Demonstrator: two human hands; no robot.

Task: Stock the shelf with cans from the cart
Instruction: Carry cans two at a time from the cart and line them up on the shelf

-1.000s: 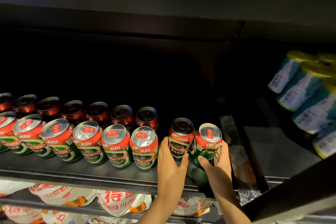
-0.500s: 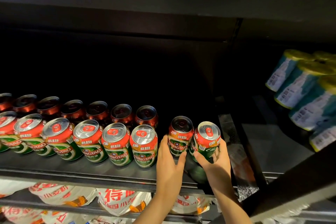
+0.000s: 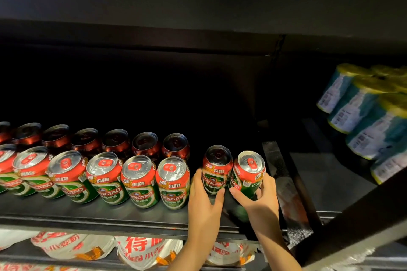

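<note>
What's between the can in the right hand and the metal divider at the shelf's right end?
Nothing: the head view shows only bare dark shelf between the right hand's can and the divider.

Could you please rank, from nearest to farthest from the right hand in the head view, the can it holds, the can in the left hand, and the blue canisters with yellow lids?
1. Right-hand can, gripped by the right hand.
2. Left-hand can, just to its left, held by the left hand.
3. Blue canisters, far right, on the neighbouring shelf section.
</note>
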